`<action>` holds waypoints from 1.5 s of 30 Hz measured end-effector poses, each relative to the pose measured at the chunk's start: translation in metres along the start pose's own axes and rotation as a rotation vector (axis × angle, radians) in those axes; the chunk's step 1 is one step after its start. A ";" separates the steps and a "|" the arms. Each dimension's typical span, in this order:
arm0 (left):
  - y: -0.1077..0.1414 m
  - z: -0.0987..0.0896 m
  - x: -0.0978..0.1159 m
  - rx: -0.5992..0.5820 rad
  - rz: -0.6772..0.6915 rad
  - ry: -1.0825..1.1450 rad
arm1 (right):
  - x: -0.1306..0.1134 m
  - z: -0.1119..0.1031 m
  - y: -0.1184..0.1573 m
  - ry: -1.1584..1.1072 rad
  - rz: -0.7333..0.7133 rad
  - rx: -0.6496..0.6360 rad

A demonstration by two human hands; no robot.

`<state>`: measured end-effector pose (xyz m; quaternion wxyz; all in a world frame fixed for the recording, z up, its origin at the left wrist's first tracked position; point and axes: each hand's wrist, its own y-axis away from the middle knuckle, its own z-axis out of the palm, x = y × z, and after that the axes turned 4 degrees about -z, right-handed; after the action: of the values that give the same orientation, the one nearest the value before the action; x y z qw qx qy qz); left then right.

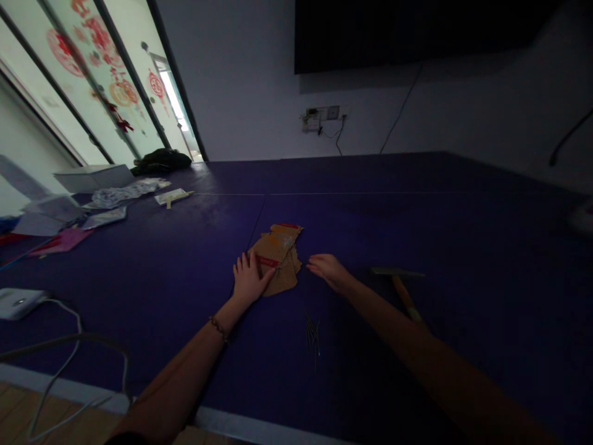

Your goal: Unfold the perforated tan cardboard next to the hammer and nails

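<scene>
Flat on the left edge of some torn brown cardboard pieces rests my left hand, its fingers spread. The cardboard has red printed strips and lies in a loose stack. Just to its right, a small gap away, my right hand has its fingers pinched together; whether something small sits between them I cannot make out. Nearer to me, several thin nails lie in a bunch. A hammer with a wooden handle lies right of my right hand, its handle partly hidden behind my forearm.
The dark blue tabletop reaches to the wall. At left are a white box-like device with a cable, a pink sheet, plastic packets and a box. A black screen hangs above the wall sockets.
</scene>
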<state>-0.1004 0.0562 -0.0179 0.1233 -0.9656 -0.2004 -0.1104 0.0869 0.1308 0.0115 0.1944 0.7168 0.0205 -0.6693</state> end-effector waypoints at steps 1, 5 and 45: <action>-0.001 0.002 -0.001 -0.041 0.008 -0.016 | -0.001 0.008 -0.007 -0.002 0.017 -0.001; -0.003 0.004 -0.005 -0.096 0.083 -0.048 | -0.003 0.032 -0.020 0.010 0.094 -0.042; -0.005 0.013 -0.013 0.331 -0.030 0.892 | 0.048 -0.016 0.007 -0.745 -0.327 0.166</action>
<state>-0.1123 0.0594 -0.0329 0.3477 -0.7883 -0.1568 -0.4829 0.1086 0.1184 -0.0324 0.0213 0.4258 0.0084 -0.9045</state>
